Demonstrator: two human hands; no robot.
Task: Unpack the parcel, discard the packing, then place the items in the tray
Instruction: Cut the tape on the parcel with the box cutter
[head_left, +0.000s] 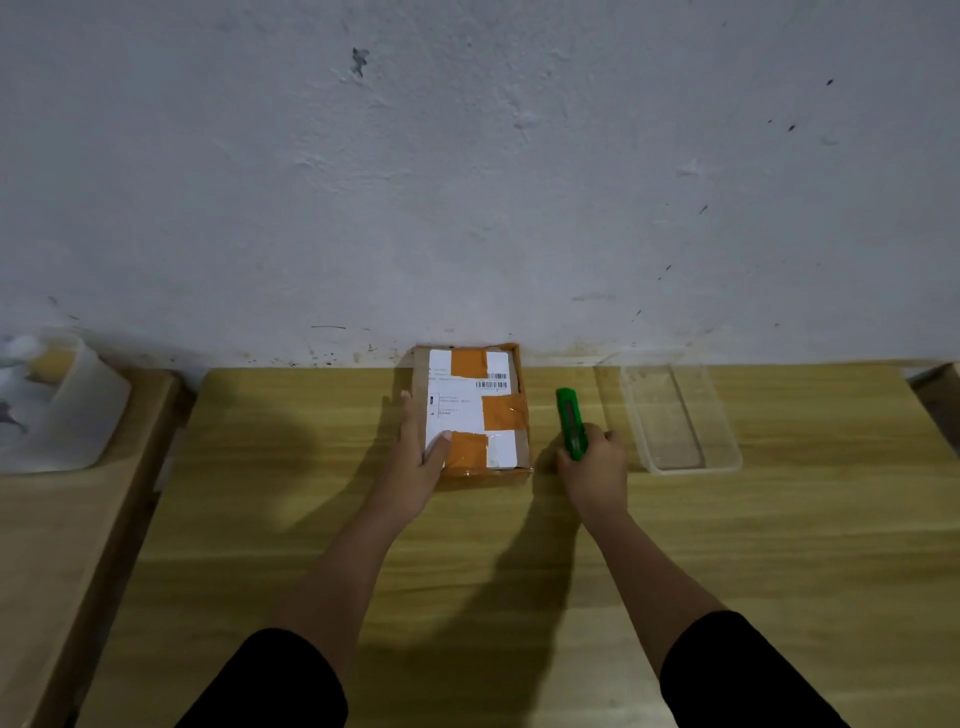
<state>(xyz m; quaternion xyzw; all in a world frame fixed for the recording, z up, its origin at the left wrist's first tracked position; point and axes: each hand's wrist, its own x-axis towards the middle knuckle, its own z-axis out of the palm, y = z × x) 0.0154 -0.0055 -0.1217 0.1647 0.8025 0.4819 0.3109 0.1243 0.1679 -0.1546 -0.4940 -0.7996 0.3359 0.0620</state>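
Note:
A cardboard parcel (483, 410) with a white shipping label and orange tape patches lies flat on the wooden table (519, 545), against the wall. My left hand (415, 457) holds its near left corner, thumb on top of the label and fingers along the left side. My right hand (592, 467) grips the near end of a green utility knife (570, 421), just right of the parcel; the knife points away from me and lies close to the tabletop. A clear plastic tray (670, 410) stands to the right of the knife, with nothing inside.
A translucent white bin (67, 410) holding crumpled material sits on a second wooden surface (62, 519) at the left, across a narrow gap. A grey wall rises right behind the parcel and tray. A further wooden edge shows at far right.

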